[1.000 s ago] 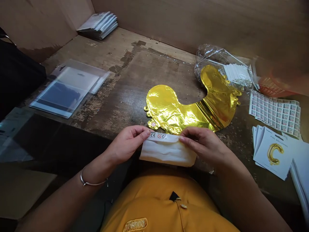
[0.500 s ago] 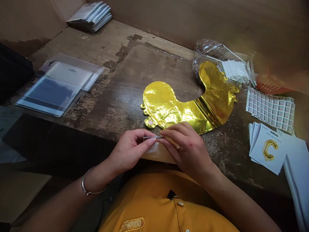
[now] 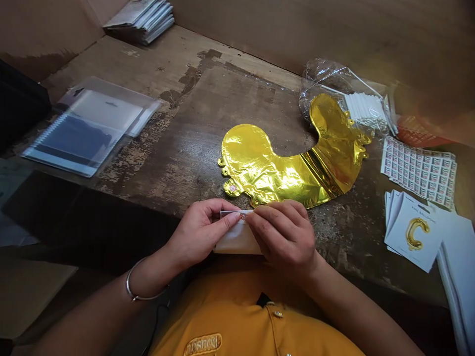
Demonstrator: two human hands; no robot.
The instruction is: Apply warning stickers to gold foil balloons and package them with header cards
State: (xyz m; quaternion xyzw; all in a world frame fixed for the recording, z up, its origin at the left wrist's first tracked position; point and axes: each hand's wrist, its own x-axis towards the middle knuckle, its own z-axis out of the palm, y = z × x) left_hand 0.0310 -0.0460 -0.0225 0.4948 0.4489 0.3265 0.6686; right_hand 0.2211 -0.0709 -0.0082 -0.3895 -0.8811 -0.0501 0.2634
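Observation:
At the table's front edge, my left hand (image 3: 202, 230) is closed, pinching the top edge of a flat, pale translucent packet (image 3: 237, 242) between thumb and fingers. My right hand (image 3: 285, 230) pinches the same edge from the other side, its fingers curled together. A small printed mark shows on the edge between both thumbs. Just beyond the hands lies a flat gold foil balloon (image 3: 256, 158), curved, with small tabs along its ends. What is inside the packet I cannot make out.
Clear plastic sleeves (image 3: 85, 128) lie at left, and a stack of packets (image 3: 143, 20) sits in the back corner. A clear bag of white sticks (image 3: 365, 109), sticker sheets (image 3: 419, 168) and printed balloon cards (image 3: 413, 230) are at right.
The packet's front face has tilted more into view below the hands. My right hand's fingers have curled in closer along its top edge. The balloon lies where it was.

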